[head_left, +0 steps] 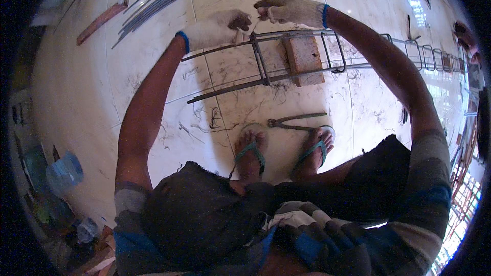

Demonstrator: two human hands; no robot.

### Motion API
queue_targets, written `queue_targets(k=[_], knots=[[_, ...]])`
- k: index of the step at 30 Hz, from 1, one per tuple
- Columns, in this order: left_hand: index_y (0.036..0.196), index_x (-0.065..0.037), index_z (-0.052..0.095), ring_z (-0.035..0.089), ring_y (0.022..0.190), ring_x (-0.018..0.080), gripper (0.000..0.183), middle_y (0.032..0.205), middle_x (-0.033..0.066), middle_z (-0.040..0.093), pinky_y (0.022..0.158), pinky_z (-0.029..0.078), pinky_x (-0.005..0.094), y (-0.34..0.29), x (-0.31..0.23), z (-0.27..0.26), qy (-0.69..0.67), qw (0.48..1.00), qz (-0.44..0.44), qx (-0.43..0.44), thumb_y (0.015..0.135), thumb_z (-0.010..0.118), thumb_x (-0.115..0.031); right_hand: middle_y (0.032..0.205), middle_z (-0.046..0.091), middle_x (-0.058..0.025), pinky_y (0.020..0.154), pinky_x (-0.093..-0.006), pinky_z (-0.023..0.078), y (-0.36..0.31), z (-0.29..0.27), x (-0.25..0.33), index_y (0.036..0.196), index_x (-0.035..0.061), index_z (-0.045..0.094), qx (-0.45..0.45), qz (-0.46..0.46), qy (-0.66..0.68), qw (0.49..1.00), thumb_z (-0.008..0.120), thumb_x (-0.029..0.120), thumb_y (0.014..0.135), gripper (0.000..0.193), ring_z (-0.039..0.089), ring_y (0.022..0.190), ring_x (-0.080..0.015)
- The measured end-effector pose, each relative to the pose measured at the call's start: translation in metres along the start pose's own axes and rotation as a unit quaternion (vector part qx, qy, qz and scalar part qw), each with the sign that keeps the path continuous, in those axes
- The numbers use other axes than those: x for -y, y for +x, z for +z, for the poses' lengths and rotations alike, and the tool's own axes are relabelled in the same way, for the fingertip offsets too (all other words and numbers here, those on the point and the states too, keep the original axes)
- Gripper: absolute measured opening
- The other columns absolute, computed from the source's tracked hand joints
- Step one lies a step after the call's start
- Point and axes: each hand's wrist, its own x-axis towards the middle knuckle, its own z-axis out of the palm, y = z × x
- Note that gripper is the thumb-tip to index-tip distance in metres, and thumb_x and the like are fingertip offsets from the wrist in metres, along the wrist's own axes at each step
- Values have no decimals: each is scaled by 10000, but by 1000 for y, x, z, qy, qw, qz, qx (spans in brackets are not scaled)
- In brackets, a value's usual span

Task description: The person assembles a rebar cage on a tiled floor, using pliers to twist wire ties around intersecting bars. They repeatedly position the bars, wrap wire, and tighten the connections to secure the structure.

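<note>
1. In the head view, the steel cage point(337, 70) is lying across the brick point(304, 53), stretching out to both sides of it.
2. The cage is showing long, thin, dark grey bars, their bare ends jutting out left of the brick.
3. Squarish loops point(258, 59) are standing close together around the bars just left of the brick; another is leaning right of it, and more are lining up farther right.
4. The left hand, in a pale glove with a blue cuff, point(220, 28) is reaching beyond and left of the brick, its fingers curling inward; I cannot tell whether they are pinching anything.
5. The right hand point(294, 11), gloved alike, is hovering beyond the brick, fingers bending toward a thin wire point(255, 25); their grip is unclear.
6. Pincers point(296, 121) are lying on the near side of the brick, handles parted.
</note>
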Motion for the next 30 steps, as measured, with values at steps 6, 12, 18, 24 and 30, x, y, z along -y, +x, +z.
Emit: queue_targets(k=[6,12,18,24,30], knots=[[1248,19,657,704,1001,151,337,1111,101,763,876,564,289,-12,-30,19,46,995,-64,-55,923,594,-48,1144,779,-96,973,-388,519,21,1,6,1201,105,764,-13,-69,-197,978,627,402,935,422,711,1084,-258],[1190,18,717,733,979,195,283,1081,127,780,917,553,323,-5,-30,27,41,989,-67,-126,985,619,-151,1083,782,-121,944,-464,538,0,2,-18,1067,156,788,-73,-50,-322,943,616,406,908,343,722,1042,-345],[1288,66,652,690,1038,187,347,1177,101,733,948,533,300,17,1,14,-133,982,-126,-50,1025,568,-144,1003,752,-209,886,-487,558,-32,40,40,1053,71,765,-97,-70,-339,933,614,428,902,416,717,971,-399],[1313,66,635,687,1021,167,358,1151,108,737,933,543,310,13,0,20,-240,961,-129,-52,1049,573,-169,945,748,-224,864,-464,558,-7,47,89,1044,38,778,-16,41,-371,927,559,448,957,473,718,902,-377],[1305,18,692,726,1085,238,407,1162,143,775,973,540,363,-25,-50,37,138,978,-131,-87,1033,587,-265,1014,762,-183,885,-454,553,-106,47,76,1109,63,765,36,-56,-248,967,598,397,957,403,720,948,-328]])
